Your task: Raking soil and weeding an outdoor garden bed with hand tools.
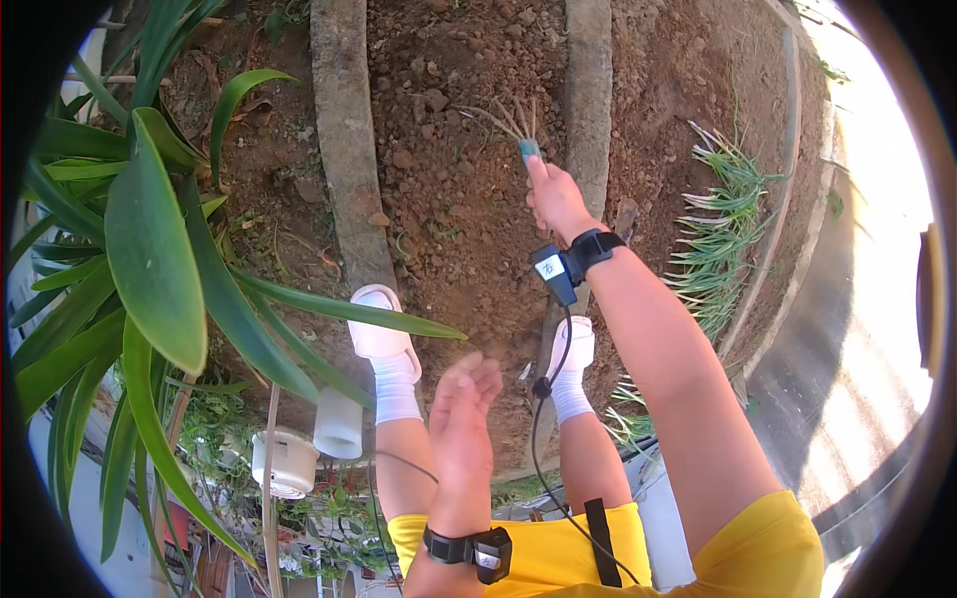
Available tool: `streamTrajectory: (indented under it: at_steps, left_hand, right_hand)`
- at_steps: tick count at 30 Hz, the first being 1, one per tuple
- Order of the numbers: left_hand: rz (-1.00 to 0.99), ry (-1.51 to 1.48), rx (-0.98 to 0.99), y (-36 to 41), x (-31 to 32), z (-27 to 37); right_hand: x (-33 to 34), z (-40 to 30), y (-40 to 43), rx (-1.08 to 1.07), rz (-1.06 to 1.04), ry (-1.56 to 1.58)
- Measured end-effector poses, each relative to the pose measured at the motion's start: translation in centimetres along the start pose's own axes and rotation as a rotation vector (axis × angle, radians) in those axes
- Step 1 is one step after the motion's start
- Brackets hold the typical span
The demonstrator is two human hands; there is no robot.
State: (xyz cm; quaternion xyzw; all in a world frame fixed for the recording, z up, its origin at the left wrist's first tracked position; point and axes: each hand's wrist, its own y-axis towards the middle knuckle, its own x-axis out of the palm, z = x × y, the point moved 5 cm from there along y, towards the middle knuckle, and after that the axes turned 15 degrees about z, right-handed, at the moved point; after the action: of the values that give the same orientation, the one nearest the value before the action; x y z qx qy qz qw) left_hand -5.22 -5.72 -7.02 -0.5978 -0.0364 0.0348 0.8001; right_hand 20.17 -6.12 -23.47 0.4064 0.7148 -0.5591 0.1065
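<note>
My right hand (557,196) grips the blue-green handle of a small hand rake (529,147). Its thin, spread tines point away from me over loose brown soil (456,202). Part of the handle is hidden inside my fist. My left hand (465,407) hovers in front of my body, slightly blurred, with loosely bent fingers and nothing in it. Below its fingertips lies more of the same soil, between my two feet. Each wrist wears a black strap with a small device; a cable hangs from the right one (555,269).
Two concrete strips (348,142) (588,97) border the soil, and my pink slippers (377,321) rest on them. Long broad leaves (153,239) crowd the left side, one reaching past my foot. White containers (340,422) (285,462) stand at lower left. Green onion-like plants (721,232) grow at right.
</note>
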Motion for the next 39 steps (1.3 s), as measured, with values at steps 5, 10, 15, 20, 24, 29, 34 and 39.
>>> streamTrajectory:
  at_steps: [5, 10, 15, 20, 24, 29, 34, 39]
  left_hand:
    - [0.000, 0.041, -0.018, -0.2, -0.3, 0.0]
    - [-0.030, 0.062, -0.017, -0.2, 0.5, -0.4]
    - [0.016, 0.058, 0.004, 0.1, 0.3, 0.0]
    - [0.009, 0.085, 0.001, -0.1, 1.0, -0.1]
    - [-0.007, 0.064, -0.001, -0.2, 0.5, 0.2]
    - [0.022, 0.078, 0.008, -0.1, 0.7, 0.5]
    - [0.017, 0.087, -0.008, 0.0, 1.3, 0.7]
    - [0.021, 0.112, -0.005, -0.1, 1.9, 1.4]
  right_hand:
    - [-0.9, 6.5, -6.3, -0.165, -0.012, -0.141]
    - [-4.8, 5.1, -7.7, -0.281, 0.005, -0.395]
    - [-3.9, 1.6, -3.5, -0.294, 0.072, -0.239]
    - [-5.3, 2.7, 3.9, -0.329, 0.226, -0.411]
    - [-5.4, 1.6, 4.3, -0.629, 0.538, -0.389]
    - [-0.6, -0.3, 1.9, -0.604, 0.179, -0.230]
    - [1.8, -0.4, 3.2, -0.501, 0.385, -0.385]
    - [2.0, 0.2, 4.1, -0.481, 0.362, -0.261]
